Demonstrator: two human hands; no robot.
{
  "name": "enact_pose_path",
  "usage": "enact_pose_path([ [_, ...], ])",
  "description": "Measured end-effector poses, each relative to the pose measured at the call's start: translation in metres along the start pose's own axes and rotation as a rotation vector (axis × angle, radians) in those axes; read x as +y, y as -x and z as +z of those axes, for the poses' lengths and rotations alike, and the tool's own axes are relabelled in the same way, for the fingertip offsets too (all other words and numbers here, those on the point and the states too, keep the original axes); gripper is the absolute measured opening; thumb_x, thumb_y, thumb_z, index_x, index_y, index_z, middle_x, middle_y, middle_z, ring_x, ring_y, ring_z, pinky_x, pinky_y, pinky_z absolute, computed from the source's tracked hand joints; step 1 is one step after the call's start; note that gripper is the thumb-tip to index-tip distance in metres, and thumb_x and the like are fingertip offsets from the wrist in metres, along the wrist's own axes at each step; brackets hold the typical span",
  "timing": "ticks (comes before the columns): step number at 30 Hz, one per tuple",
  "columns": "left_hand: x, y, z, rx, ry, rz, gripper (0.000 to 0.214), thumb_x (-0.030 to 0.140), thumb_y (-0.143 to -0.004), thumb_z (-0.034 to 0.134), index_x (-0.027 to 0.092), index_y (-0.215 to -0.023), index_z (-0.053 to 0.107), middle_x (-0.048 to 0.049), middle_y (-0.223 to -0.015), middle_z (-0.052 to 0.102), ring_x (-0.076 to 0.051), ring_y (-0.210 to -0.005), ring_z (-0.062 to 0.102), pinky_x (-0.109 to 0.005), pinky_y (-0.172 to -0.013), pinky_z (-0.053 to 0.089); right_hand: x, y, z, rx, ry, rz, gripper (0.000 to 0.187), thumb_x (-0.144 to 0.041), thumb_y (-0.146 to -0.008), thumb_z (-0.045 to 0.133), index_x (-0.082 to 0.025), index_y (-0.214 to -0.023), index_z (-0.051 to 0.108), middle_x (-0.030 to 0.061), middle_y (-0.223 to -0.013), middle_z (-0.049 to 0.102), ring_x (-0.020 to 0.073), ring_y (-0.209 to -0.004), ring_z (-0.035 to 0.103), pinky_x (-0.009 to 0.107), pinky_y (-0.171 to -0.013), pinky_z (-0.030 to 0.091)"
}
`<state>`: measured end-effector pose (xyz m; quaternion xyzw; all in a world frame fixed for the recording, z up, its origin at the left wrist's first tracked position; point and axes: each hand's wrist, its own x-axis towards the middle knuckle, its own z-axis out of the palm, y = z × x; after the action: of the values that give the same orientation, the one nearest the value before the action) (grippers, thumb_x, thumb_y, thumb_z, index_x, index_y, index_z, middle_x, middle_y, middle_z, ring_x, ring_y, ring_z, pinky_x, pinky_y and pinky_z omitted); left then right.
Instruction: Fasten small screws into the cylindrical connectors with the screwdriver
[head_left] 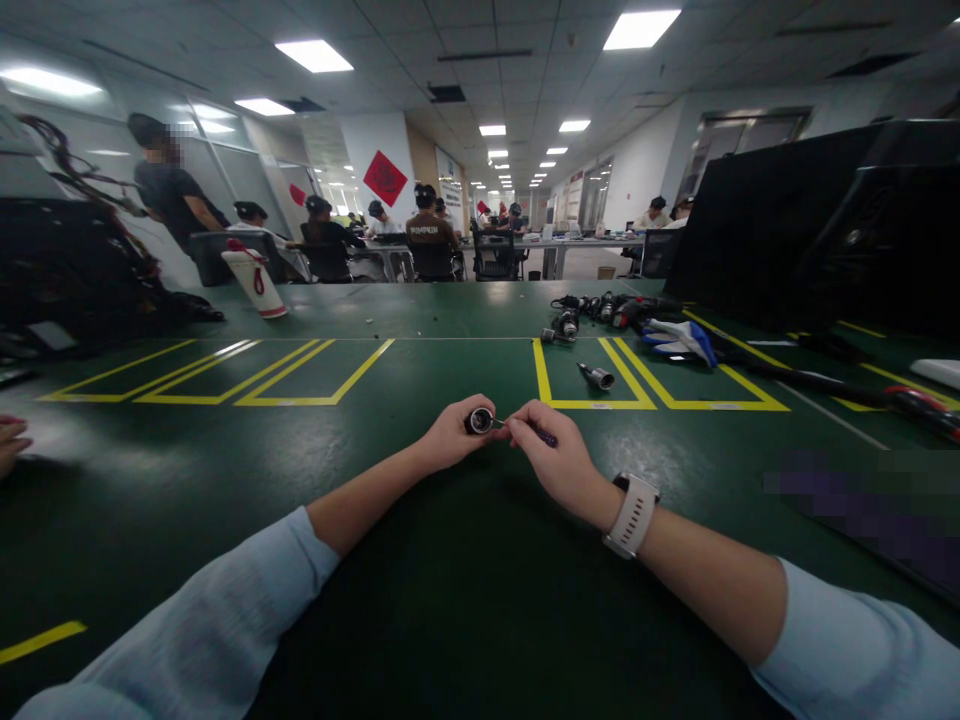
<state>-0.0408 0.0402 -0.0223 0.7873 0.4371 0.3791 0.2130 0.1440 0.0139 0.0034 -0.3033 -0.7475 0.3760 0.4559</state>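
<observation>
Left hand [452, 436], wrapped round dark cylinder [478, 421]. Right hand [561, 458], gripping screwdriver [547, 438], pointed toward nine o'clock: uneven pressure could make it slip into the left hand.

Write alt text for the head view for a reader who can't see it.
A left hand grips a dark cylindrical part, while the right hand points a thin, purple-handled tool toward it. Ahead on the green table, a metal piece lies inside a yellow-taped outline, with a blue-and-white glove farther right.
</observation>
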Motion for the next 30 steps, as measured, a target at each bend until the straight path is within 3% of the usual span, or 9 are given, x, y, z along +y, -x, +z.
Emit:
enact_pose_path([
  [5,-0.001,0.002,0.0,-0.026,-0.005,-0.038,0.025,0.034,-0.065,0.066,0.014,-0.066,0.049,0.0048,-0.06,0.045,-0.008,-0.055,0.041,-0.019,-0.05,0.034,-0.003,0.003,0.001,-0.066,0.052,-0.08,0.014,-0.02,-0.083,0.046,-0.02,-0.072,0.054,-0.0004,-0.068,0.053,0.0134,-0.061,0.047,0.027,-0.056,0.034],
  [13,-0.001,0.003,0.0,-0.12,0.026,-0.001,0.016,0.027,-0.07,0.057,0.013,-0.066,0.052,0.004,-0.058,0.047,-0.008,-0.053,0.042,-0.019,-0.05,0.035,-0.008,0.003,0.002,-0.115,0.242,-0.178,0.016,-0.018,-0.082,0.046,-0.02,-0.068,0.054,0.0002,-0.065,0.051,0.0131,-0.058,0.044,0.028,-0.055,0.03],
  [17,0.001,0.003,-0.001,-0.157,-0.032,0.01,0.012,0.023,-0.07,0.057,0.013,-0.066,0.053,0.0033,-0.061,0.049,-0.008,-0.056,0.045,-0.019,-0.052,0.037,-0.001,-0.001,0.001,-0.083,0.096,-0.055,0.017,-0.019,-0.08,0.048,-0.019,-0.065,0.056,-0.0005,-0.062,0.054,0.0128,-0.057,0.047,0.027,-0.054,0.032],
  [23,0.001,0.005,0.0,-0.188,-0.054,0.003,0.013,0.026,-0.075,0.056,0.013,-0.074,0.057,0.0015,-0.065,0.055,-0.009,-0.059,0.05,-0.02,-0.054,0.039,0.007,-0.009,0.002,0.003,-0.428,0.309,0.014,-0.019,-0.072,0.051,-0.017,-0.06,0.057,0.0009,-0.055,0.06,0.0133,-0.054,0.054,0.028,-0.055,0.041],
  [26,0.0,0.006,0.0,-0.17,-0.068,0.001,0.011,0.025,-0.074,0.057,0.014,-0.07,0.056,0.0025,-0.063,0.054,-0.009,-0.057,0.05,-0.019,-0.052,0.039,0.008,-0.01,0.003,0.073,-0.566,0.452,0.011,-0.018,-0.069,0.054,-0.016,-0.059,0.057,0.0013,-0.053,0.061,0.0128,-0.051,0.053,0.028,-0.054,0.04],
  [30,0.001,0.005,-0.001,-0.167,-0.07,-0.004,0.01,0.024,-0.073,0.057,0.014,-0.07,0.056,0.0027,-0.063,0.054,-0.009,-0.058,0.05,-0.02,-0.053,0.039,0.01,-0.007,0.002,0.062,-0.523,0.363,0.012,-0.019,-0.071,0.052,-0.017,-0.061,0.058,0.0009,-0.055,0.061,0.0133,-0.054,0.055,0.028,-0.056,0.041],
])
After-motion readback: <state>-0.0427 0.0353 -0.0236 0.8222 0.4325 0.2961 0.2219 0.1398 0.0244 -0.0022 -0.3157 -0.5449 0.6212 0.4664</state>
